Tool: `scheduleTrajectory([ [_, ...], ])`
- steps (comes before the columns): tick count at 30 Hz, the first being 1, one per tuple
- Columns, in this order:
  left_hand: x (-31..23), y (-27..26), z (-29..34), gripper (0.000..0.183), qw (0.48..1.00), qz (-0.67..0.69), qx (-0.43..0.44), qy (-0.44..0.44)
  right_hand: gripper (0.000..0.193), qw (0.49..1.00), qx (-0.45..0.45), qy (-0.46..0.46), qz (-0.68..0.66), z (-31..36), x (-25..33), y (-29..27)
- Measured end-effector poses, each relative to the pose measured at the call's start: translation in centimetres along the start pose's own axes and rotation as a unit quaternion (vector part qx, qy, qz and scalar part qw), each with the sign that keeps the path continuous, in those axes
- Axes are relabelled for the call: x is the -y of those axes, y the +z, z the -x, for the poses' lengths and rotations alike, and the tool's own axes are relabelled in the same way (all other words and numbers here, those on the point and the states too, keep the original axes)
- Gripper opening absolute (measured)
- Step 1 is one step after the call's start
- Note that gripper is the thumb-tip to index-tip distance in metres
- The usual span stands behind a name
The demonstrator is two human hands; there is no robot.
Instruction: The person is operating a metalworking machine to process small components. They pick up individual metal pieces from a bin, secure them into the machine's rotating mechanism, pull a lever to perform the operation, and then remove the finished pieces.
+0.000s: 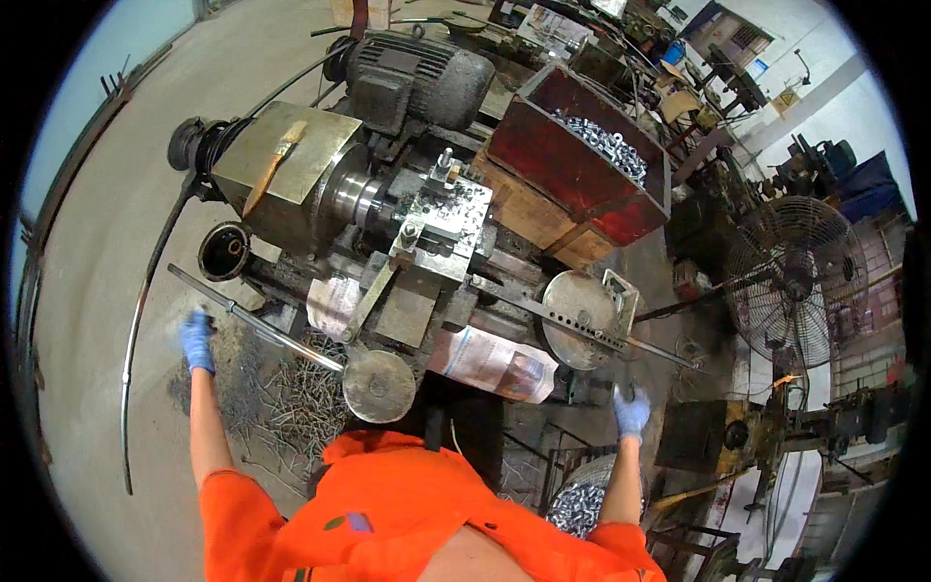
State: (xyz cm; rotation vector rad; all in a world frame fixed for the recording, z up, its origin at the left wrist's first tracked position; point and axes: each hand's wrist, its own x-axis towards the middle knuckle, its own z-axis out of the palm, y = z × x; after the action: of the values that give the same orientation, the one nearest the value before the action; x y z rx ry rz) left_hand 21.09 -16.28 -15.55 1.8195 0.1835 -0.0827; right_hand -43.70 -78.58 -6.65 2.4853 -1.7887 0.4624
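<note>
My left hand [196, 341], in a blue glove with darkened fingertips, is held out over the floor at the left, fingers apart and nothing seen in it. It is nearest a long metal lever [254, 323] and a heap of metal shavings [301, 398]. My right hand [631, 414], gloved in blue too, is held out at the right with thumb and fingers apart, also bare of any object. Between them stands a small lathe with a bright chuck [357, 199] and a tool slide [441, 233] strewn with chips. Neither hand touches the machine.
A wooden-handled brush [272, 173] lies on the headstock. Behind the slide, a red bin [543, 145] holds small metal parts. More parts fill a basket [579, 506] below my right arm. A motor [417, 82] stands behind; a caged fan [797, 276] is at the right.
</note>
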Motion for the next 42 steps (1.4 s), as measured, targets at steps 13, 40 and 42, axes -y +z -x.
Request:
scheduleTrajectory([
  [13,-0.7,12.8,6.6,0.04,0.791,-0.574,0.129,0.164,0.033,0.977,0.126,0.075,-0.157,6.9,1.7,-2.4],
  [40,-13.9,-12.7,5.2,0.039,0.902,-0.349,-0.056,0.248,0.044,0.876,0.233,-0.348,-0.238,-7.2,51.1,-9.8],
  [42,-12.5,-15.3,3.8,0.042,0.897,-0.348,-0.138,0.235,0.042,0.895,0.245,-0.317,-0.195,-7.7,50.2,-9.6],
])
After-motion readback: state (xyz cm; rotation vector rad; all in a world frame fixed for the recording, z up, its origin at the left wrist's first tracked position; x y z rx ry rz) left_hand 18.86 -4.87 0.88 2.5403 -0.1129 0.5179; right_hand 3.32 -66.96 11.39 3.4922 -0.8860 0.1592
